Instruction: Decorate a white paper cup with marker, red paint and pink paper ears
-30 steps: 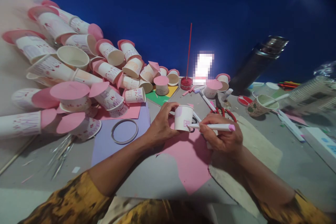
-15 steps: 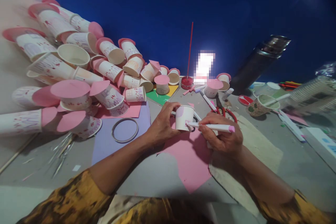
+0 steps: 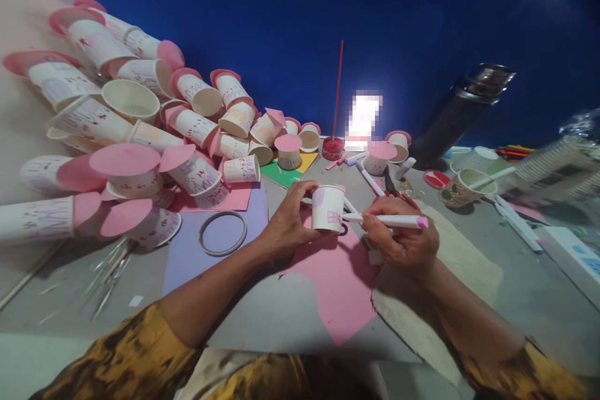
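Note:
My left hand (image 3: pixel 294 215) is closed around the left side of a white paper cup (image 3: pixel 323 209), thumb low and fingers near the rim. A pale purple patch and a small pink-purple window drawing show on the cup's side. In my right hand (image 3: pixel 405 231) is a white marker (image 3: pixel 398 220) with a pink end, its tip at or very near the window drawing. Beneath the cup lies a cut sheet of pink paper (image 3: pixel 342 300). Scissors with red handles (image 3: pixel 409 201) lie partly hidden behind my right hand.
Many decorated cups with pink paper tops (image 3: pixel 125 159) are piled at the left. A grey ring (image 3: pixel 222 233) rests on purple paper (image 3: pixel 180 262). A pot of red paint (image 3: pixel 332 148) with a stick stands at the back. A dark flask (image 3: pixel 454 112) and stacked cups (image 3: pixel 546 159) stand at the right.
The window drawing on the cup is now plainly visible. My right hand and the marker have shifted slightly right, and the cup is turned or moved a little.

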`<action>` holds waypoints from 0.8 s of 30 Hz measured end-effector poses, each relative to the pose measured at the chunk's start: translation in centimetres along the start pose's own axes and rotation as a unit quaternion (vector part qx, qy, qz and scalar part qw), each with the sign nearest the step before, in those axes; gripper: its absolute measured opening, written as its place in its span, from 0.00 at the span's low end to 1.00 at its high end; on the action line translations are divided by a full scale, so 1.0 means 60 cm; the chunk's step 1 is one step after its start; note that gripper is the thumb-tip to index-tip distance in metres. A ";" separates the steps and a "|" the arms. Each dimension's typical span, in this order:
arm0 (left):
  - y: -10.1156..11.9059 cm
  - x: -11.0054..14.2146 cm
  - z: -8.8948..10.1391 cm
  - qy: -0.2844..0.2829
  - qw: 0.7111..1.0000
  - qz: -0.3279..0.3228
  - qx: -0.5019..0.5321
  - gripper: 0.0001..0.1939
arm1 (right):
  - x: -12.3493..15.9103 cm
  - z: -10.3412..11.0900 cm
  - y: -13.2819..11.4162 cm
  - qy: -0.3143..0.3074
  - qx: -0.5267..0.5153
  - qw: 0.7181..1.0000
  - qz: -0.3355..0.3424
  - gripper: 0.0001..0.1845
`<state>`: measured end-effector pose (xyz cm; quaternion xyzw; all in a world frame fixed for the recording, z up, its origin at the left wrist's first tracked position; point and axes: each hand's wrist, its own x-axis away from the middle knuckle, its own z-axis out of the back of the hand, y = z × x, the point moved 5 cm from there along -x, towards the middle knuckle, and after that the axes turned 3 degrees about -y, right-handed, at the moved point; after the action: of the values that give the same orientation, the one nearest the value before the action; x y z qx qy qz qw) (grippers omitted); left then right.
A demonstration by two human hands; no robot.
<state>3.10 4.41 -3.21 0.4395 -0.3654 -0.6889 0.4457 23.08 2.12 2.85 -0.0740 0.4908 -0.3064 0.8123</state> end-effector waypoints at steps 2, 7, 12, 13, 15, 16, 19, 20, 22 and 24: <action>0.000 -0.001 0.000 -0.001 1.000 0.003 0.008 0.39 | 0.000 0.001 0.001 0.008 -0.005 1.000 -0.008 0.08; 0.003 -0.002 -0.001 -0.012 1.000 0.002 0.001 0.38 | 0.000 -0.001 -0.003 0.009 -0.015 1.000 0.018 0.09; 0.005 -0.001 -0.003 -0.013 1.000 -0.019 -0.019 0.36 | 0.002 -0.006 -0.004 -0.012 -0.021 0.999 0.022 0.08; 0.005 0.000 -0.003 -0.014 0.999 -0.020 -0.022 0.35 | 0.002 -0.006 -0.003 -0.015 -0.025 0.999 0.021 0.08; 0.005 0.000 -0.004 -0.016 0.999 -0.019 -0.024 0.35 | 0.001 -0.007 -0.003 -0.016 -0.033 0.999 0.017 0.08; 0.006 0.000 -0.005 -0.017 0.999 -0.018 -0.024 0.35 | 0.001 -0.007 -0.002 -0.016 -0.036 0.999 0.016 0.08; 0.006 0.001 -0.006 -0.015 1.000 -0.015 -0.023 0.35 | 0.001 -0.009 -0.001 -0.026 -0.032 0.999 0.014 0.06; 0.006 0.002 -0.006 -0.012 1.000 -0.015 -0.020 0.35 | 0.001 -0.010 -0.001 -0.029 -0.027 0.999 0.014 0.06; 0.006 0.003 -0.006 -0.009 1.000 -0.016 -0.014 0.36 | 0.001 -0.010 0.000 -0.031 -0.016 0.999 0.013 0.06; 0.005 0.003 -0.006 -0.012 1.000 -0.017 -0.012 0.36 | 0.001 -0.008 -0.001 -0.026 -0.004 1.000 0.014 0.06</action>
<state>3.48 4.10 -3.11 0.4325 -0.3550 -0.7059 0.4345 22.66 2.11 2.59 -0.0778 0.4714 -0.2910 0.8289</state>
